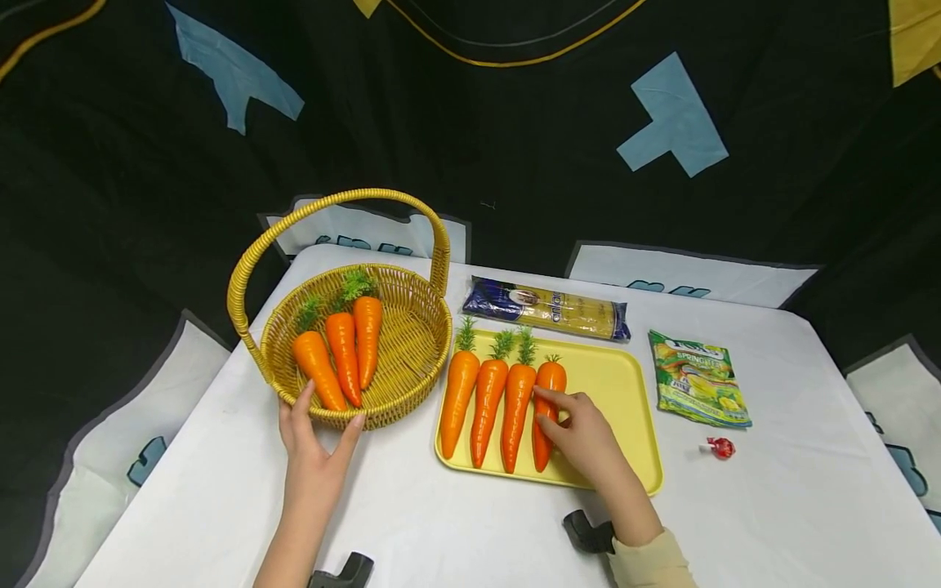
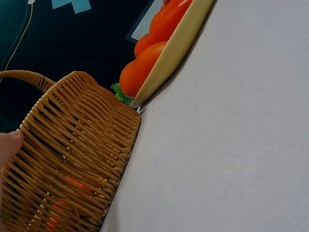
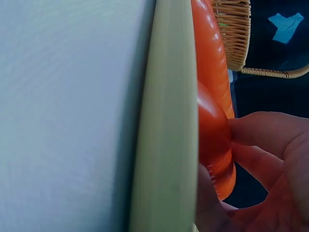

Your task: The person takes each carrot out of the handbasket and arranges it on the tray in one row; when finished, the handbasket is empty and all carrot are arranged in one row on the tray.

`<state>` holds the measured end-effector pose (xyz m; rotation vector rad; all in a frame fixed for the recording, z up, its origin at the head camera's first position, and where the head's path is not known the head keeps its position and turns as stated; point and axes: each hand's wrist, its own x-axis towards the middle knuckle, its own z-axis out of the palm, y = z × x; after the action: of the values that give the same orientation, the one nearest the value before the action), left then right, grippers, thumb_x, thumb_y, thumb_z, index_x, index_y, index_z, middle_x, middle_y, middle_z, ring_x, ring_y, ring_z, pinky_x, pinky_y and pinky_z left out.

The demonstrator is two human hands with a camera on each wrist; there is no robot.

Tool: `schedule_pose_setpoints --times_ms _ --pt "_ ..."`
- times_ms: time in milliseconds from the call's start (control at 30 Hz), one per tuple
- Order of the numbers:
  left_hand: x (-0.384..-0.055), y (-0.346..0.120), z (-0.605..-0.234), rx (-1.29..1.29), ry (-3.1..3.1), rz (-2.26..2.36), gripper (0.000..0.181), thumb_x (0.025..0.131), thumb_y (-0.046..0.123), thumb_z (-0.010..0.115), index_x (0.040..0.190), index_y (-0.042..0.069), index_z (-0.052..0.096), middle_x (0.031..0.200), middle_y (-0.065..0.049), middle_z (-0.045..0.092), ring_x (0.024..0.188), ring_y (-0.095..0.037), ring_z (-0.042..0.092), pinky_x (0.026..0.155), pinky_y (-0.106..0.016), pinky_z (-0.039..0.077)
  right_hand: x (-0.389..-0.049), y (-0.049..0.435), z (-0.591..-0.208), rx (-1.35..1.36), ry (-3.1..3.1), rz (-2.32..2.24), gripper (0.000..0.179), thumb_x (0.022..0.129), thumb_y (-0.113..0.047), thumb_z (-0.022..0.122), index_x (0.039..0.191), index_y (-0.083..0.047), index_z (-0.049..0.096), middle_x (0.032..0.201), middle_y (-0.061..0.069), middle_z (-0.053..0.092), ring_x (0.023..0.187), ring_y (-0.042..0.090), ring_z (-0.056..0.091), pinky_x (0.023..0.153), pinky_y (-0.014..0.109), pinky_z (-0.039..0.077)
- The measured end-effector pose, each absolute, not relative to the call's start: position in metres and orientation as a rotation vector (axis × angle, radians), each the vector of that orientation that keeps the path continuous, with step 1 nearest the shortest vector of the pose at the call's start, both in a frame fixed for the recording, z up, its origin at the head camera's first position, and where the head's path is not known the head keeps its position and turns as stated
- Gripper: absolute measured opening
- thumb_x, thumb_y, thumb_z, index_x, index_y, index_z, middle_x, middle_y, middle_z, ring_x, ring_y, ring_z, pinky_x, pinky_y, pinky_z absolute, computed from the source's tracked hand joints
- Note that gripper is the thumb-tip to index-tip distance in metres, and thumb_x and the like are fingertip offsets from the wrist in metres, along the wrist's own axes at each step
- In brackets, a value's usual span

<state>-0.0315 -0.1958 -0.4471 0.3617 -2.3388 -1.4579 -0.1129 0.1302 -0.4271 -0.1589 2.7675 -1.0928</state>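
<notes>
A yellow wicker basket point(image 1: 434, 359) with a tall handle stands at the left, holding three orange carrots point(image 1: 342, 351) with green tops. My left hand point(image 1: 312, 457) grips its near rim, fingers over the edge and thumb against the outer wall; in the left wrist view the thumb point(image 2: 8, 145) touches the weave. On a yellow tray point(image 1: 610, 384) lie several more carrots side by side. My right hand point(image 1: 584, 433) pinches the rightmost carrot point(image 1: 550, 380), which lies in the tray. In the right wrist view, fingers touch this carrot point(image 3: 212, 130); the tray rim hides part of it.
Behind the tray lies a blue and yellow pasta packet point(image 1: 547, 309). To its right are a green soup sachet point(image 1: 698, 380) and a red wrapped lollipop point(image 1: 722, 447). A white cloth covers the table point(image 1: 441, 531); a black curtain point(image 1: 470, 122) hangs behind.
</notes>
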Motion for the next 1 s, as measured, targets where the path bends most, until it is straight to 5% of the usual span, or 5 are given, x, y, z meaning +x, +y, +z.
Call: schedule_pose_setpoints --times_ms 1000 --pt "-0.0306 -0.1946 -0.4456 0.358 -2.334 -1.449 0.082 0.090 0.021 0.071 0.153 0.017 0.018 0.158 -0.012 -0.011 0.144 -0.031 0.000 0.106 -0.065 0.017 -0.1072 0.1259 -0.4205 -0.254 2.898 -0.846 0.047 0.088 -0.024 0.071 0.133 -0.017 0.059 0.093 0.008 0.056 0.066 0.019 0.045 0.059 0.033 0.038"
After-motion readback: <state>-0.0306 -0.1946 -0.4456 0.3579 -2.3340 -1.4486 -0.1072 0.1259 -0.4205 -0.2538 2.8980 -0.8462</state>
